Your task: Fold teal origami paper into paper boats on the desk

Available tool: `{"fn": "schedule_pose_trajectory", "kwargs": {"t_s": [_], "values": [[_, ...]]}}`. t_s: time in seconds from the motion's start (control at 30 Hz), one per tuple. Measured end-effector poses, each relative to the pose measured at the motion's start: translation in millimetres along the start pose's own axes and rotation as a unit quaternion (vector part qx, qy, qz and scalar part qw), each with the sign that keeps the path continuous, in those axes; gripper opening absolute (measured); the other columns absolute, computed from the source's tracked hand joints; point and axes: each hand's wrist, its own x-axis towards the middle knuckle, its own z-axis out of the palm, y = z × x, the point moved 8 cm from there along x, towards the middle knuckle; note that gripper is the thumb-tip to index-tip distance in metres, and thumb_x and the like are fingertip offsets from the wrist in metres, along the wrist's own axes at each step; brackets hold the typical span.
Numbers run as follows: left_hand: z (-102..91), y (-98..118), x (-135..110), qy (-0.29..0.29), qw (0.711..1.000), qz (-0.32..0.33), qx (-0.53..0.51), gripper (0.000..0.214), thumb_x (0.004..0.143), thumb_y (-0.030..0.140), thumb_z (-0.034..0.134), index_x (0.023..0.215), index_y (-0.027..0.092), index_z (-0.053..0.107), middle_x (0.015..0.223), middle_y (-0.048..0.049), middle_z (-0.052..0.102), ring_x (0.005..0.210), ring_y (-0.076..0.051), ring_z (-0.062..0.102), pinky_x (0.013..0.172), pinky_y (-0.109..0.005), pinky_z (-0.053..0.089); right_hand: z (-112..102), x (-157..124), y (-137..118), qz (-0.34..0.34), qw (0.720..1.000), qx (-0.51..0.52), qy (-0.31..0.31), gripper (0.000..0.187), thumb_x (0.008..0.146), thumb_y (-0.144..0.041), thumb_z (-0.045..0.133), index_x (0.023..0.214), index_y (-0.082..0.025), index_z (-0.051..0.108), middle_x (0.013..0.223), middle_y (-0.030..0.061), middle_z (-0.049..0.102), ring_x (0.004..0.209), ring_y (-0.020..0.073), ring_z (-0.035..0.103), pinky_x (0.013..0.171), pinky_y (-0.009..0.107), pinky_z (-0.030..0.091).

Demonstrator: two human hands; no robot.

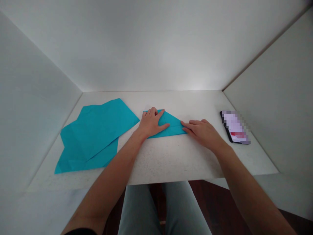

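A folded teal paper triangle [173,122] lies flat on the white table [171,156], near its middle. My left hand [152,123] rests flat on the triangle's left part, fingers stretched and spread. My right hand [202,132] lies palm down at the triangle's right tip, fingertips pressing on that corner, fingers extended and close together. Neither hand grips anything.
A loose stack of teal paper sheets [94,135] lies to the left, near the left wall. A phone [235,127] with a lit screen sits at the right. White walls close the table in at the back and both sides. My legs show below the front edge.
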Motion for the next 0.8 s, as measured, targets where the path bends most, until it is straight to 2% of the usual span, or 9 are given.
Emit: {"fn": "schedule_pose_trajectory", "kwargs": {"t_s": [0.07,0.13,0.2,0.3,0.4,0.5,0.6,0.67,0.8], "values": [[-0.2,0.1,0.3,0.003,1.000,0.003,-0.003,0.085,0.098,0.071,0.062,0.167,0.022,0.052,0.133,-0.0163,0.058,0.124,-0.037,0.057,0.108,-0.051,0.042,-6.1,-17.1,4.4,-0.003,1.000,0.002,0.006,0.045,0.117,-0.044,0.040,0.137,-0.027,0.077,0.098,0.0089,0.079,0.088,0.0261,0.072,0.081,0.040,0.040],[0.2,0.5,0.4,0.004,1.000,0.006,-0.004,0.085,0.098,0.072,0.062,0.166,0.022,0.052,0.133,-0.0162,0.058,0.123,-0.037,0.057,0.109,-0.050,0.043,-16.3,-20.7,4.5,-0.003,1.000,0.012,0.016,0.045,0.116,-0.044,0.041,0.122,-0.026,0.081,0.097,0.0089,0.078,0.087,0.0261,0.071,0.081,0.041,0.040],[0.9,0.1,0.7,0.006,1.000,0.007,-0.006,0.086,0.098,0.072,0.063,0.166,0.020,0.052,0.133,-0.0166,0.058,0.124,-0.037,0.058,0.110,-0.051,0.043,-28.9,-7.4,0.5,0.002,0.999,0.041,0.035,0.042,0.115,-0.044,0.045,0.111,-0.025,0.082,0.100,0.0092,0.079,0.087,0.0262,0.071,0.081,0.041,0.042],[0.4,-3.5,1.6,0.022,0.999,0.001,-0.026,0.091,0.094,0.073,0.067,0.164,0.016,0.052,0.138,-0.0182,0.056,0.127,-0.038,0.059,0.112,-0.051,0.044,-37.1,35.9,-10.1,0.018,0.991,0.121,0.050,0.033,0.111,-0.043,0.054,0.107,-0.024,0.080,0.101,0.0080,0.080,0.081,0.0243,0.070,0.076,0.039,0.043],[-4.2,-10.4,2.0,0.045,0.996,-0.002,-0.074,0.091,0.089,0.069,0.077,0.160,0.016,0.055,0.146,-0.0186,0.051,0.126,-0.037,0.062,0.112,-0.049,0.048,-23.0,80.2,-23.1,0.008,0.982,0.185,0.027,0.021,0.106,-0.037,0.063,0.111,-0.024,0.079,0.098,0.0062,0.080,0.083,0.0240,0.070,0.075,0.036,0.045],[-17.5,-24.4,-0.6,0.087,0.992,-0.036,-0.082,0.080,0.087,0.062,0.081,0.151,0.018,0.062,0.150,-0.0190,0.049,0.128,-0.039,0.061,0.114,-0.051,0.047,-2.0,101.4,-27.6,-0.019,0.969,0.247,0.010,0.017,0.101,-0.028,0.068,0.112,-0.022,0.079,0.095,0.0058,0.079,0.083,0.0223,0.070,0.078,0.035,0.049],[-33.4,-45.7,-7.0,0.121,0.984,-0.128,-0.022,0.071,0.088,0.069,0.078,0.138,0.019,0.067,0.151,-0.0216,0.053,0.142,-0.046,0.049,0.118,-0.058,0.039,9.7,101.7,-19.8,-0.030,0.955,0.296,0.011,0.020,0.099,-0.029,0.071,0.115,-0.021,0.081,0.097,0.0065,0.077,0.082,0.0212,0.070,0.081,0.035,0.054],[-38.8,-56.8,-10.0,0.113,0.978,-0.178,0.003,0.069,0.088,0.074,0.074,0.131,0.020,0.068,0.150,-0.0220,0.056,0.145,-0.048,0.045,0.118,-0.059,0.037,10.4,97.8,-14.2,-0.042,0.949,0.311,0.018,0.022,0.097,-0.030,0.075,0.116,-0.022,0.082,0.104,0.0079,0.076,0.083,0.0207,0.070,0.083,0.036,0.056],[-43.2,-65.9,-8.1,0.097,0.973,-0.209,-0.020,0.053,0.093,0.071,0.070,0.115,0.023,0.072,0.138,-0.0184,0.068,0.136,-0.043,0.054,0.115,-0.056,0.037,7.2,94.0,-5.8,-0.051,0.940,0.335,0.027,0.025,0.094,-0.028,0.080,0.117,-0.021,0.084,0.115,0.0107,0.073,0.085,0.0198,0.072,0.085,0.036,0.060]]}}
